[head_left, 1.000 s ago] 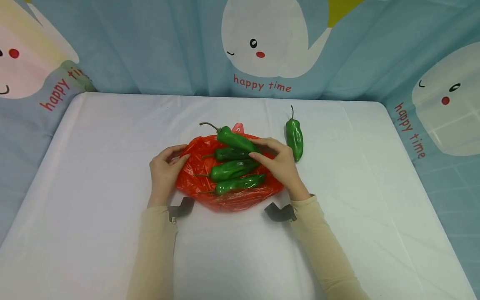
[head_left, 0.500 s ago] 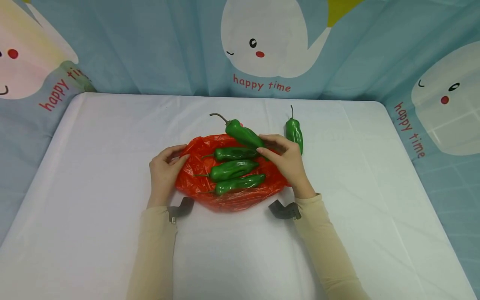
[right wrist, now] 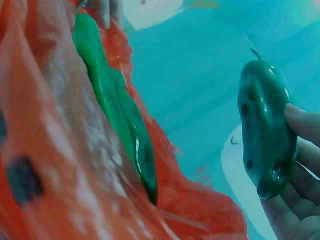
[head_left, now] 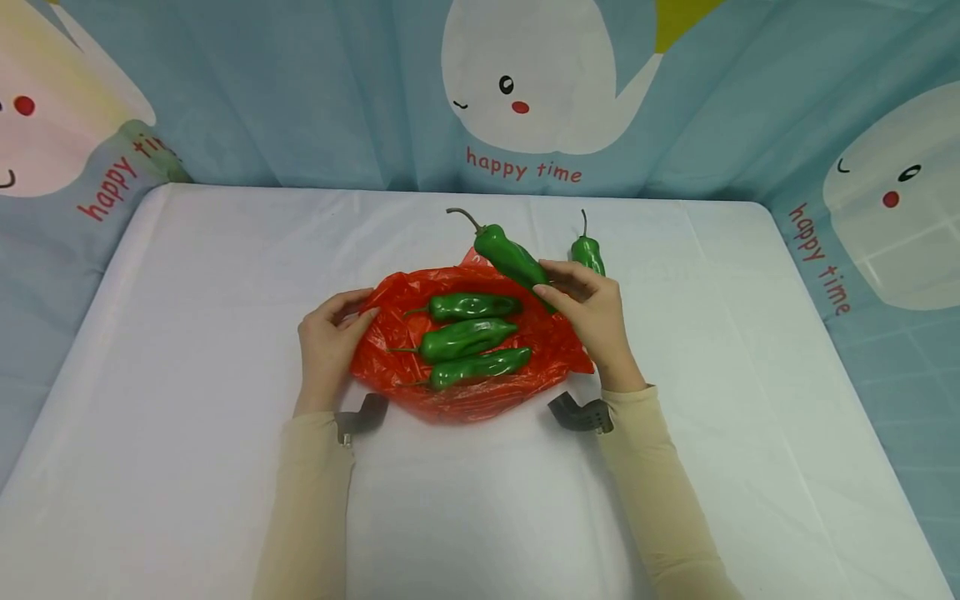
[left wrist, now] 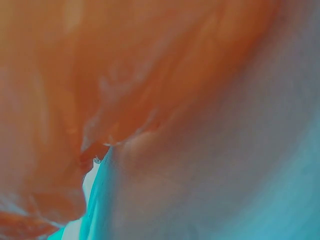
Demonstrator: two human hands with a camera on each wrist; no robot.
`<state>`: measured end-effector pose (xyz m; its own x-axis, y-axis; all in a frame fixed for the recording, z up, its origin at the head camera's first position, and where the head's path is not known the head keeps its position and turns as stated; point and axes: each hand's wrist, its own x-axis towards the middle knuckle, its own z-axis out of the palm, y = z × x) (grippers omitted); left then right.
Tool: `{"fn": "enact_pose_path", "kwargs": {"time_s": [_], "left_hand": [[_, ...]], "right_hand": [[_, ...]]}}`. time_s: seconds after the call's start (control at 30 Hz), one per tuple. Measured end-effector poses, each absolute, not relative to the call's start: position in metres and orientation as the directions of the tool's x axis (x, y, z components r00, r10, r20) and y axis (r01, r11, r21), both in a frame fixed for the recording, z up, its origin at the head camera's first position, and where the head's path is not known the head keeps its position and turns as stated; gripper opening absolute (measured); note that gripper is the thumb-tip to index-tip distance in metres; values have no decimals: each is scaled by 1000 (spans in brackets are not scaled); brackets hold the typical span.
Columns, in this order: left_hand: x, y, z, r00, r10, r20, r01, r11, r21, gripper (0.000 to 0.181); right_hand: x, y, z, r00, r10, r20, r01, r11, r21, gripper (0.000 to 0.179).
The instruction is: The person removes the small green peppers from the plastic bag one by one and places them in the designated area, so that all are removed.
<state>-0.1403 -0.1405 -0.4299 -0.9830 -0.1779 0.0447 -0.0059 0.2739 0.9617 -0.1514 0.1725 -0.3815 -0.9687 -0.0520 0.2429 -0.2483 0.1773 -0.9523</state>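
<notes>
My right hand (head_left: 596, 321) pinches a long green pepper (head_left: 508, 252) by its tip end, above the back right of a red plastic bag (head_left: 461, 408). The right wrist view shows this glossy pepper (right wrist: 267, 125) between thumb and fingers, stem upward. With thumb and fingers, my left hand (head_left: 326, 342) holds the bag's left edge. Three more peppers lie in the bag's opening: a back one (head_left: 474, 307), a middle one (head_left: 467, 340) and a front one (head_left: 483, 368). Blurred red plastic (left wrist: 55, 75) fills much of the left wrist view.
Another green pepper (head_left: 587, 252) lies on the white table (head_left: 712, 333) just behind my right hand, partly hidden by it. A blue curtain (head_left: 322, 92) with whale prints hangs behind the table's far edge.
My right hand has lifted the pepper and carried it rightward and toward the back, away from the others. The lone pepper on the table is now more covered. My left hand has stayed still.
</notes>
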Motion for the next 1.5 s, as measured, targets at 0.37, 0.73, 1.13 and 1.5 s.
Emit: {"fn": "enact_pose_path", "kwargs": {"time_s": [0.37, 0.73, 1.13, 1.5], "left_hand": [[-141, -140, -430, -984, -178, 30, -20, 271, 962, 30], [-141, -141, -431, -983, -179, 36, -14, 275, 961, 30], [-142, -140, -432, -979, -199, 48, -9, 273, 962, 29], [-141, -140, -430, -981, -187, 53, -5, 293, 956, 29]], "right_hand": [[-154, 186, -379, -966, 32, 258, -250, 154, -956, 32], [-159, 203, -378, -953, 148, 264, -237, 176, -955, 30], [-164, 225, -387, -940, 280, 197, -151, 178, -972, 28], [-169, 245, -405, -903, 396, 166, -129, 119, -984, 31]]}}
